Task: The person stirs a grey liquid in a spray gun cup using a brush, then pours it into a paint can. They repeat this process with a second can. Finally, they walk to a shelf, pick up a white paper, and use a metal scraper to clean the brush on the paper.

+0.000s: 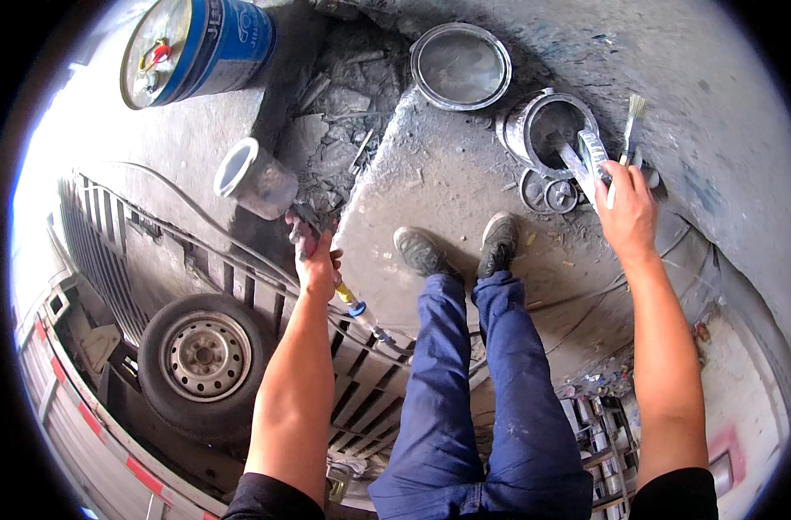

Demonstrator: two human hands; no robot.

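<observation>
My left hand (317, 256) grips a spray gun (305, 227) with a translucent cup (255, 180) on it and a yellow-and-blue air fitting (352, 302) below. My right hand (625, 204) is closed on a pale, printed stick (591, 154), whose grey-coated part reaches into an open metal paint can (517, 130) by the wall. A paintbrush (634, 120), bristles up, rises just behind my right fingers; whether they hold its handle too is unclear. Small round lids or tins (560, 196) lie below the can.
A lidded bucket (460, 65) stands beside a debris-filled recess (335, 113). A blue drum (222, 48) sits upper left. A hose (183, 195) runs past a metal grate (110, 234) and a spare wheel (203, 355). A wall (716, 147) bounds the right; cluttered cans (603, 451) lie behind my legs.
</observation>
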